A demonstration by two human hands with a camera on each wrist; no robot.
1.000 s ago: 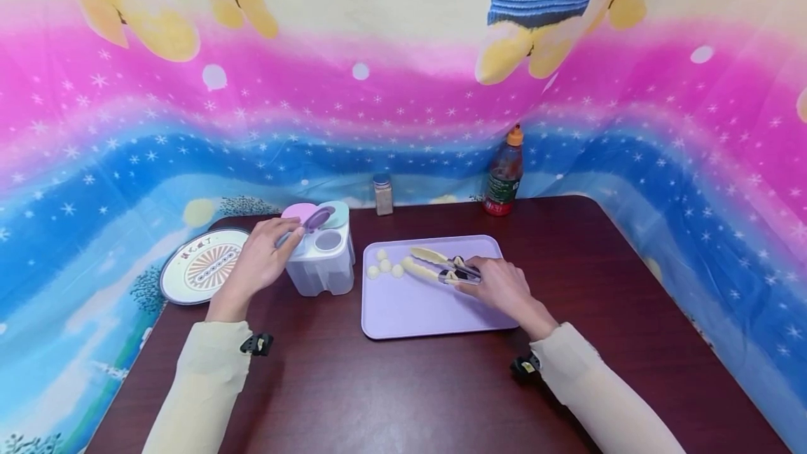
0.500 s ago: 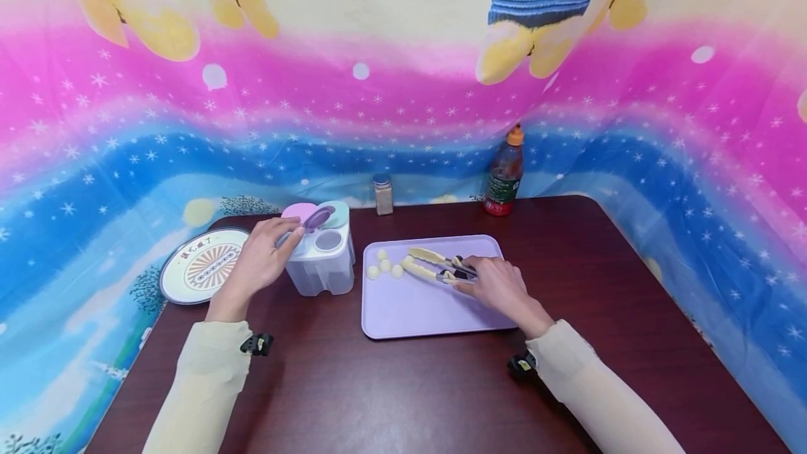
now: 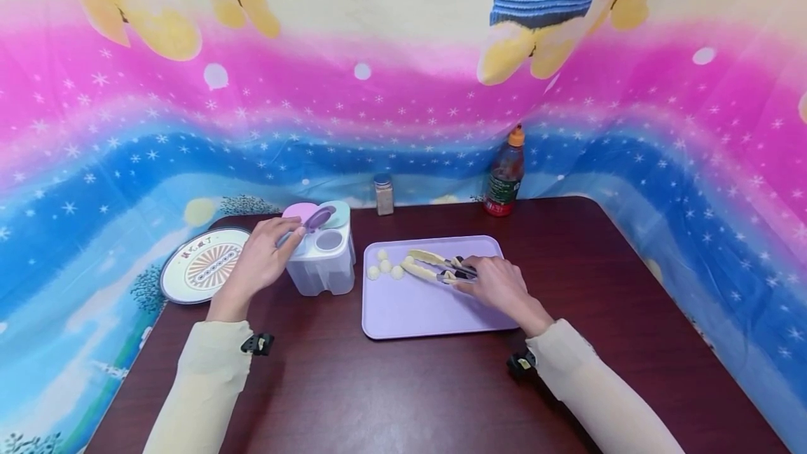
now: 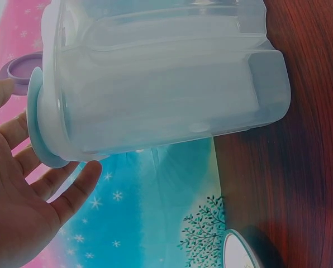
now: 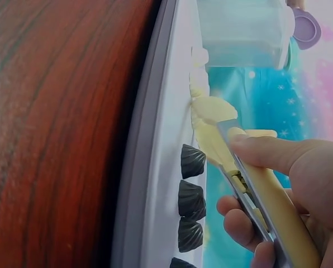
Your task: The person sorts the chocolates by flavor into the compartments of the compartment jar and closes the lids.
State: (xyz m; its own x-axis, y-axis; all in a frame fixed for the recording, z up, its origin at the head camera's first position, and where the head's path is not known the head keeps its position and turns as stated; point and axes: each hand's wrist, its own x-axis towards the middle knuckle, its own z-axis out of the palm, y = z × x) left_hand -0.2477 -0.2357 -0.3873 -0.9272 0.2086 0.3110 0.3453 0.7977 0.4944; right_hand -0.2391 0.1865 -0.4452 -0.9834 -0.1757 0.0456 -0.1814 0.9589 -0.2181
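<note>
My left hand (image 3: 255, 261) pinches the raised purple flip lid (image 3: 319, 218) of a translucent container (image 3: 321, 273) with several round compartments. In the left wrist view, the thumb touches that lid (image 4: 24, 70), and other fingers lie around a light-blue lid (image 4: 41, 120). My right hand (image 3: 501, 286) grips cream-and-metal tongs (image 3: 435, 268) low over a lilac tray (image 3: 435, 314). Their tips are at a small pale ball (image 3: 408, 260); whether they clasp it is hard to tell. Several more pale balls (image 3: 385, 265) lie just left. Dark ridged pieces (image 5: 191, 198) show on the tray beside the tongs.
A patterned white plate (image 3: 202, 268) stands left of the container. Behind the tray are a small shaker jar (image 3: 383, 195) and a red sauce bottle (image 3: 504, 174). Printed cloth (image 3: 403, 104) hangs along the back and sides of the dark wooden table (image 3: 378, 398).
My right hand has shifted slightly left with the tongs, whose tips have come a little nearer the pale balls. The left hand stays at the lifted purple lid.
</note>
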